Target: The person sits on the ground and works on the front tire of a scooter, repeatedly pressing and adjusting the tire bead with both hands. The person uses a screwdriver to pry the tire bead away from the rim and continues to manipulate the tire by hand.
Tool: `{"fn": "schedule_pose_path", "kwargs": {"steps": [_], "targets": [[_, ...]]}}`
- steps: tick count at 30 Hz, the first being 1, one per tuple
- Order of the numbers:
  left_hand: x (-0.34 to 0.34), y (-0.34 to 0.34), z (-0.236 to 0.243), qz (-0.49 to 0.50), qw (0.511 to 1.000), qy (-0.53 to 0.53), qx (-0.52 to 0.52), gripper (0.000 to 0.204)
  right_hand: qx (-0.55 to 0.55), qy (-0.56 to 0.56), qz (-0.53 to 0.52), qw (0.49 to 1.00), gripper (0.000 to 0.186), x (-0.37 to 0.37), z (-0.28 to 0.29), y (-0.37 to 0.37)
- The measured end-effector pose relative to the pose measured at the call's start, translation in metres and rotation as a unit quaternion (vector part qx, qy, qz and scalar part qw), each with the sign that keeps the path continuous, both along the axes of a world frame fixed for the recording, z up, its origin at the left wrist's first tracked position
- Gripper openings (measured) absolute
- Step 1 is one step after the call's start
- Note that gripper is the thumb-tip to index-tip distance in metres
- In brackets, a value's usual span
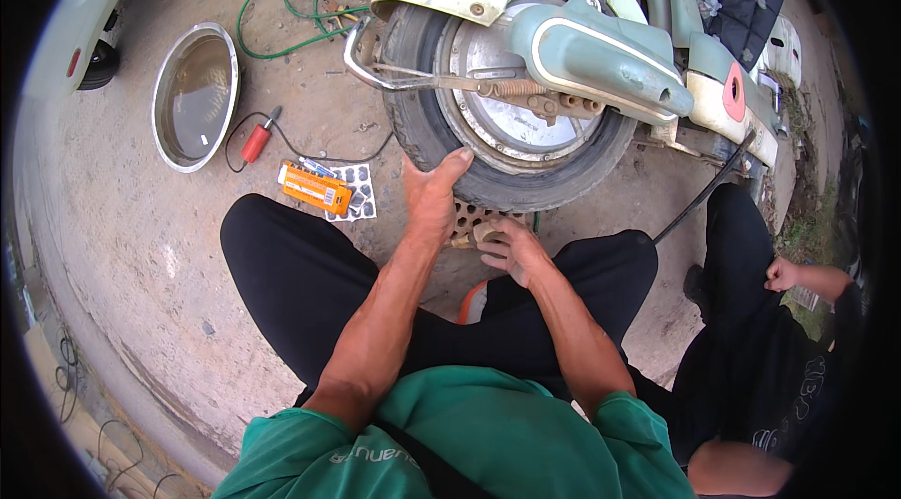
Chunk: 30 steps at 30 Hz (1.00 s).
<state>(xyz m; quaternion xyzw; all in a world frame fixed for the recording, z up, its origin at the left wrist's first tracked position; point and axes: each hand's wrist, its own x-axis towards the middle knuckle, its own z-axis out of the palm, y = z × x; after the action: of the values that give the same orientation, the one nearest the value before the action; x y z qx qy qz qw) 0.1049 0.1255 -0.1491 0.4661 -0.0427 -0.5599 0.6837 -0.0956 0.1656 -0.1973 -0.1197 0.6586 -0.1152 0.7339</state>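
A scooter's rear wheel with a black tyre [554, 191] stands in front of me. My left hand [431, 194] grips its lower left edge, thumb on the sidewall, the fingers mostly hidden behind the rubber. Just below the tyre, my right hand [511, 248] has curled fingers against a small tan, rounded piece [483, 232]; what it is I cannot make out. Under the wheel sits a block with round holes [466, 215]. To the left lie an orange box [314, 187] and a sheet of dark patches [359, 191].
A metal basin of murky water [195, 109] stands at the left, near a red-handled corded tool [255, 143]. A green hose [251, 15] loops behind. The scooter's bent metal bar [355, 53] juts left. Another person's hand [781, 275] and dark-trousered leg are close at the right.
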Motion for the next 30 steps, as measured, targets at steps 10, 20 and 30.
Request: {"fn": "schedule_pose_path", "kwargs": {"steps": [10, 20, 30], "targets": [[-0.005, -0.006, 0.015, 0.017, 1.000, 0.019, 0.003, 0.073, -0.171, 0.139, -0.434, 0.874, 0.098, 0.039, 0.071, -0.121], [0.005, -0.007, 0.009, -0.018, 0.998, 0.059, 0.014, 0.075, -0.134, 0.257, -0.427, 0.857, 0.106, 0.053, 0.070, -0.122], [0.015, -0.004, 0.009, -0.055, 0.995, 0.079, -0.001, 0.070, -0.178, 0.215, -0.431, 0.858, 0.107, 0.052, 0.065, -0.116]]}}
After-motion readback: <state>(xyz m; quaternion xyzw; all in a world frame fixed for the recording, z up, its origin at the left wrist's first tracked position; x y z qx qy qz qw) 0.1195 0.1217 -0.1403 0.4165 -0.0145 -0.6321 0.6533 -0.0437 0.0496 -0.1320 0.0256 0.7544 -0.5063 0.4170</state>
